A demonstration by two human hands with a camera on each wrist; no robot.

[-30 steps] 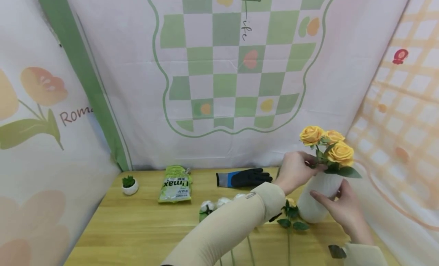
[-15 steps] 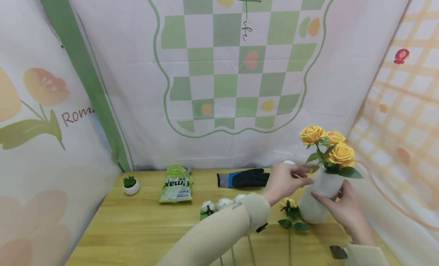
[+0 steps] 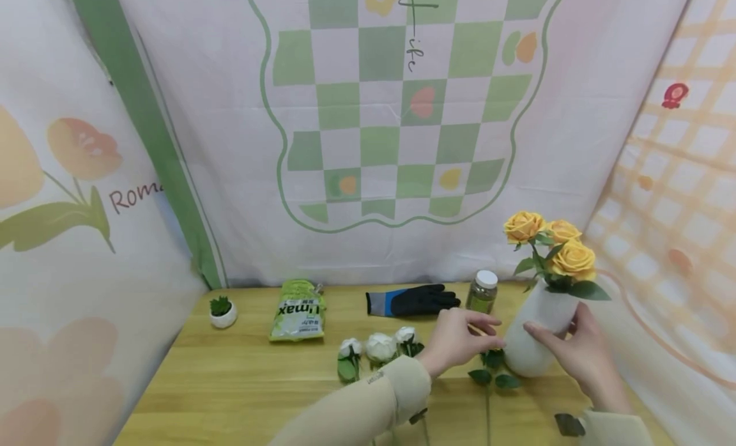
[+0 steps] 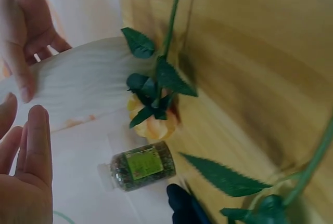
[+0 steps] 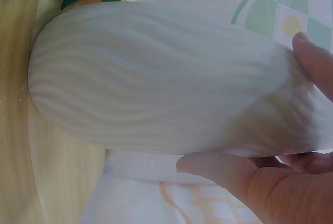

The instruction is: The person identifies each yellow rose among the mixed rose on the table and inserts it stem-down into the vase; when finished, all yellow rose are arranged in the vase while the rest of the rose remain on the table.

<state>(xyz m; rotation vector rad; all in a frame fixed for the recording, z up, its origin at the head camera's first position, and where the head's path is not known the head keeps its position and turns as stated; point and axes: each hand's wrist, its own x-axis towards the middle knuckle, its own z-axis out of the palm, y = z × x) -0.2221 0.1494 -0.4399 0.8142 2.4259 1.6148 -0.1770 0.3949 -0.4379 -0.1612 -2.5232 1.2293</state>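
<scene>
My right hand (image 3: 592, 356) grips the ribbed white vase (image 3: 531, 337), which leans slightly to the right. In the right wrist view, thumb and fingers lie along both sides of the vase (image 5: 156, 78) near its upper part. Three yellow roses (image 3: 574, 259) with green leaves stand in its mouth. My left hand (image 3: 460, 337) holds nothing; its fingers are loosely extended beside the vase. Another yellow rose (image 4: 153, 122) lies on the table below that hand, its stem towards me. In the head view its bloom is mostly hidden behind the left hand.
White roses (image 3: 381, 347) lie left of my left hand, partly behind the sleeve. Along the back of the wooden table (image 3: 230, 382) are a lidded jar (image 3: 482, 292), a black-and-blue glove (image 3: 414, 301), a green packet (image 3: 298, 312) and a small potted plant (image 3: 222, 312). Printed cloth hangs behind.
My left hand has left the rose stems at the vase mouth and come down and left, towards the rose on the table. The jar is now uncovered. My right hand stays on the vase.
</scene>
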